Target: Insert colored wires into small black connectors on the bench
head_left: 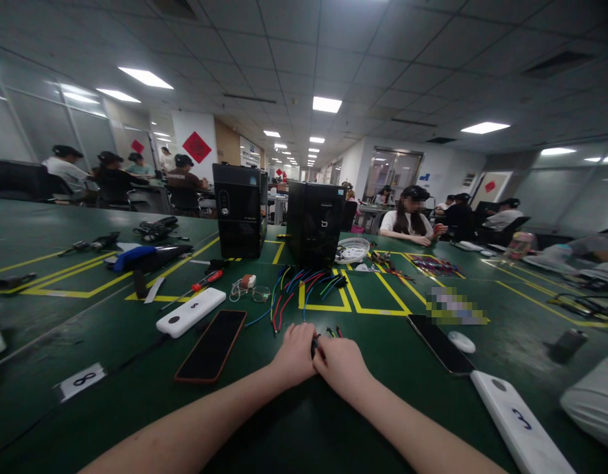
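My left hand (298, 354) and my right hand (344, 367) meet in front of me, low over the green table, with fingers closed. Pinched between them is a small black piece (314, 345), mostly hidden, so its kind cannot be made out. Just past my right knuckles a few short wire ends (335, 332), dark and red, stick out; whether they join the black piece is hidden. Beyond lie loose blue, red and green wires (286, 296), spread in front of two black computer cases. Eyeglasses (254, 293) rest left of these wires.
Two black computer cases (237, 217) (315, 227) stand ahead. A phone (212, 345), white power bank (191, 312) and red screwdriver (199, 283) lie left. Another phone (439, 343) and power bank (521, 421) lie right. A white basket (353, 250) is farther back; a person (410, 220) sits opposite.
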A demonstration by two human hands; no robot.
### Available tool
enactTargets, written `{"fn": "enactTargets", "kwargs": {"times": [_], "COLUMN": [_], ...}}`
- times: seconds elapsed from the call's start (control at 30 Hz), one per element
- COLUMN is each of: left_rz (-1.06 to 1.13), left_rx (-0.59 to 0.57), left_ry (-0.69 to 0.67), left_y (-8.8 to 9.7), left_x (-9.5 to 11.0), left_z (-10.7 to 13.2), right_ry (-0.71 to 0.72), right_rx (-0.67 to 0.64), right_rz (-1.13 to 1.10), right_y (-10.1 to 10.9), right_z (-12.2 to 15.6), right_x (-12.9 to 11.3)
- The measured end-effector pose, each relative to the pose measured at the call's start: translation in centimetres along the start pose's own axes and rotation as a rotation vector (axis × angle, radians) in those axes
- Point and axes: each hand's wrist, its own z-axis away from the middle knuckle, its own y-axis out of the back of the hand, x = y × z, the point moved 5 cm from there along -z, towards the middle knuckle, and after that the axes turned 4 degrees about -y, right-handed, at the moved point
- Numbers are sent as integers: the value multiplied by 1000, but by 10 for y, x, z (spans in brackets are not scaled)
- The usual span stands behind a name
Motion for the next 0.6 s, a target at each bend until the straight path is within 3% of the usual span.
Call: {"fn": "enactTargets", "kwargs": {"times": [0.23, 0.37, 0.43, 0.6], "left_rz": [34, 39, 53, 84], "left_rx": [3, -6, 5, 24], "left_ry": [15, 23, 15, -26], "left_y": [2, 4, 5, 3], "left_x": [-2, -1, -1, -2], "left_z": [-1, -1, 0, 1], "right_ry": [68, -18, -78, -236], "right_rx": [93, 280, 311, 55], "right_rz": [8, -32, -53, -4], "right_y": [6, 30, 35, 8], "right_z": [-2, -3, -5, -18], "right_x": [1, 18, 29, 50]}}
